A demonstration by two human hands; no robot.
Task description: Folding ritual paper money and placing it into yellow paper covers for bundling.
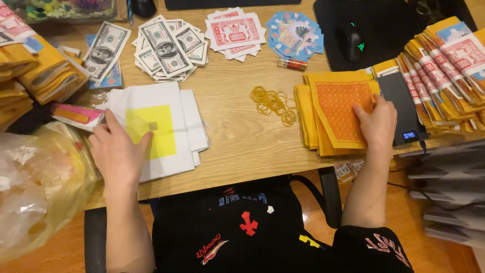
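We see the left hand (117,154) lying flat, fingers spread, on a stack of white sheets with a yellow square (161,126) at the near left of the wooden table (237,141). The right hand (378,125) rests open, near right, on a pile of orange-patterned yellow papers (333,108) — gripping nothing. Between the piles lie loose rubber bands (273,102). Farther off sit fanned paper banknotes (169,48), red-and-white notes (236,33), blue cards (294,34) — and a black mouse (351,43).
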